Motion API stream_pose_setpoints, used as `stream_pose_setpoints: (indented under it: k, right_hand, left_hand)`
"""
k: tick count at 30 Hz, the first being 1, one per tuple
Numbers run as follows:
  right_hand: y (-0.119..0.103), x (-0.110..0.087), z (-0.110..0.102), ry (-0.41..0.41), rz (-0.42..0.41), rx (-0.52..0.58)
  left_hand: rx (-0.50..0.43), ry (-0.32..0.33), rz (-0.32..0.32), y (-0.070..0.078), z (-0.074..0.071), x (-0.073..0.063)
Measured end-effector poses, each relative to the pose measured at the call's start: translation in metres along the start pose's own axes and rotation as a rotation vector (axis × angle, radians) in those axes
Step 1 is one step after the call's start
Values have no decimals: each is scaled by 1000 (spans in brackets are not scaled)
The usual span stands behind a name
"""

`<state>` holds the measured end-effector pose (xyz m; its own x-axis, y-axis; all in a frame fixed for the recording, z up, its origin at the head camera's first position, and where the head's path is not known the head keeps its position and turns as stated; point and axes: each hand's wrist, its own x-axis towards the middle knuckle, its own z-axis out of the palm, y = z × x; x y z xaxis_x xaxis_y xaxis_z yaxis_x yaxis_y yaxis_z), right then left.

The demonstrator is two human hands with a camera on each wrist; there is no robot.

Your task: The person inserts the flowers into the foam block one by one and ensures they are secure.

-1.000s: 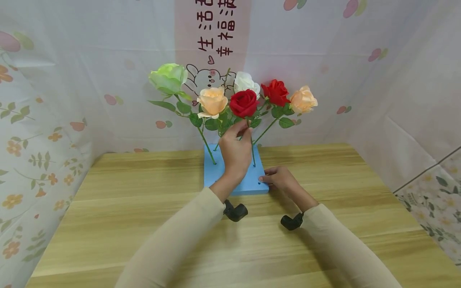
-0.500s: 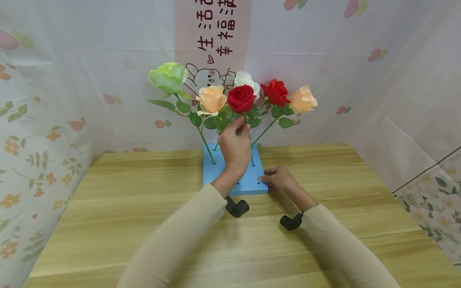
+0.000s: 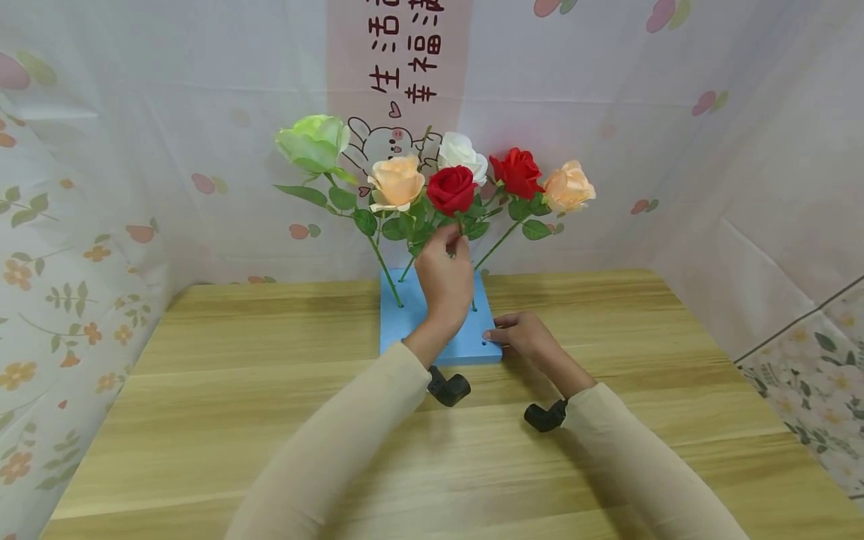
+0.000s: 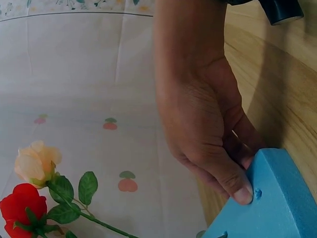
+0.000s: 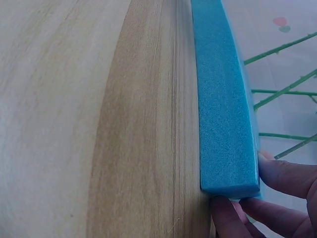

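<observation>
In the head view my left hand point(image 3: 447, 281) pinches the stem of the front red rose point(image 3: 451, 190) just under its bloom. The lower stem runs down behind the hand to a hole in the blue foam board point(image 3: 407, 322). My right hand point(image 3: 529, 339) grips the board's near right corner. Its thumb point(image 4: 241, 194) lies on top beside a hole in the left wrist view, which looks across at this hand. From the right wrist view, fingers point(image 5: 228, 218) bend round the end of the board point(image 5: 225, 124). My left hand appears in neither wrist view.
Around the held rose stand a green rose point(image 3: 313, 144), a peach rose point(image 3: 397, 184), a white rose point(image 3: 462, 156), another red rose point(image 3: 517, 173) and a second peach rose point(image 3: 569, 187). Printed cloth point(image 3: 594, 90) hangs behind the wooden table point(image 3: 270, 420).
The held red rose has shifted slightly left, rising a little and then dipping. My left wrist has moved a bit right. The right hand stays on the board's corner.
</observation>
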<state>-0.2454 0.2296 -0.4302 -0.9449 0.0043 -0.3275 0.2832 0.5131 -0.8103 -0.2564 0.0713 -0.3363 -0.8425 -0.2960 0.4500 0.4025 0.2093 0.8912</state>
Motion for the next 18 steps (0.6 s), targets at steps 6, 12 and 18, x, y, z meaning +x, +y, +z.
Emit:
stream_pose_setpoints:
  k: [6, 12, 18]
  right_hand:
    - [-1, -2, -1, -11, -7, 4]
    - [-1, -3, -2, -16, -16, 4]
    - [1, 0, -1, -13, -6, 9]
  left_hand:
    - [1, -16, -8, 2, 2, 0]
    - [-11, -37, -17, 2, 3, -3]
    - [-21, -52, 21, 3, 3, -7]
